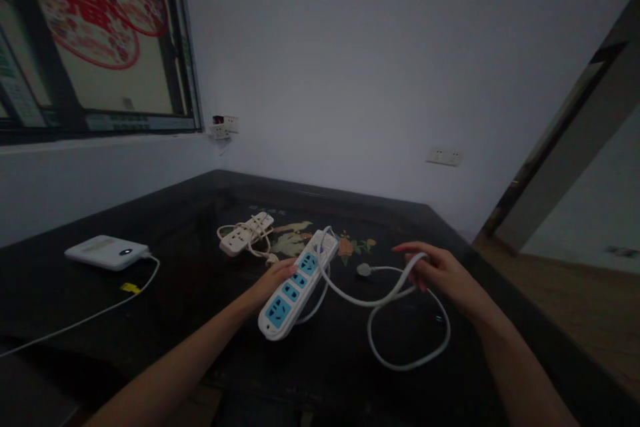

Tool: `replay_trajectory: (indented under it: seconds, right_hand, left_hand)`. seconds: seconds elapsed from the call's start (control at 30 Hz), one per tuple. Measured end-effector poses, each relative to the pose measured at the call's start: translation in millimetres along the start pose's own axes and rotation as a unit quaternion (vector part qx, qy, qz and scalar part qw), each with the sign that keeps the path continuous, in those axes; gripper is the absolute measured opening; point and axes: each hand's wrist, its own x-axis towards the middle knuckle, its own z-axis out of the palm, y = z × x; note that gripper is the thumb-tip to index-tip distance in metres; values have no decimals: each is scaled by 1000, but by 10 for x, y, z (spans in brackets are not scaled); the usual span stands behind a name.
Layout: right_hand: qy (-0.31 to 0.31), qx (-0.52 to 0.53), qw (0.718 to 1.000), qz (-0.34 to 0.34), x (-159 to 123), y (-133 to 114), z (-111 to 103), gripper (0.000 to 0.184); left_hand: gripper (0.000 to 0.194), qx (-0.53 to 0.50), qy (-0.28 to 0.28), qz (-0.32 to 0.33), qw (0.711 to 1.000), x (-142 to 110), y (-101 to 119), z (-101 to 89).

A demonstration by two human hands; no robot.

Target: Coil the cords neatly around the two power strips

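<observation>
By the counter (345, 377)'s front edge, my left fingers (283, 271) grip the strip (299, 285), my right fingers (429, 268) the cord (367, 304). I think I'm working the cord; next needs gentle pulls.

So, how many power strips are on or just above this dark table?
2. The blue-socketed power strip is in the left hand; the cord-wrapped power strip lies on the table, farther back and left. The arms hide some tabletop.
</observation>
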Motion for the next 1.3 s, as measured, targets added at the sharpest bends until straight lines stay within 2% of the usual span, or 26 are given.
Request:
replay_trajectory:
  seconds: [0.07, 0.1, 0.17, 0.2, 0.3, 0.4, 0.5, 0.57, 0.67, 0.77, 0.83, 0.9, 1.0, 1.1, 1.2, 1.3]
  right_hand:
    - [109, -87, 990, -16, 84, 118, 63, 41]
    - [160, -140, 976, -38, 110, 164, 118, 45]
    - [210, -236, 943, -108, 110, 211, 279, 53]
    - [202, -272, 930, -143, 84, 212, 382, 55]
    - [120, -327, 909, -229, -42, 164, 745, 52]
    - [68, -276, 927, -243, -126, 115, 1083, 46]
    - [74, -204, 958, -188, -110, 72, 1266, 29]
    - [74, -153, 973, -157, -75, 14, 1273, 17]
    - [87, -64, 982, -154, -15, -118, 1139, 22]
    - [180, 9, 974, -138, 102, -205, 908, 21]
    - [224, 11, 967, -122, 235, -177, 760, 25]
    - [228, -41, 965, -125, 388, -71, 657, 23]
    - [178, -113, 971, -116, 564, 162, 640, 21]
    - [128, -155, 973, -110, 592, 352, 768, 22]
    - [69, -184, 973, -117, 496, 424, 928, 24]
    - [31, -200, 969, -141, 367, 423, 1009, 23]
  left_hand:
    - [54, 3, -5, 0, 1000, -15, 14, 22]
    - [54, 4, -7, 1, 1000, -21, 19, 31]
    - [54, 5, -8, 3, 1000, -30, 28, 48]
    - [54, 5, -7, 4, 1000, -33, 32, 56]
    - [53, 5, 5, 6, 1000, -34, 43, 89]
    - [51, 24, 14, 10, 1000, -36, 48, 133]
    - [49, 65, -1, 20, 998, -55, 60, 170]
    - [48, 98, -22, 28, 995, -87, 84, 187]
    - [47, 153, -70, 40, 985, -182, 155, 219]
    - [49, 196, -131, 60, 970, -332, 270, 285]
    - [54, 205, -153, 71, 964, -434, 369, 342]
    - [60, 173, -159, 73, 969, -507, 490, 394]
    - [60, 79, -123, 97, 985, -533, 728, 447]
    - [53, 11, -39, 121, 992, -488, 1030, 490]
    - [47, 12, 23, 162, 986, -437, 1318, 549]
    - [43, 37, 48, 178, 982, -399, 1504, 625]
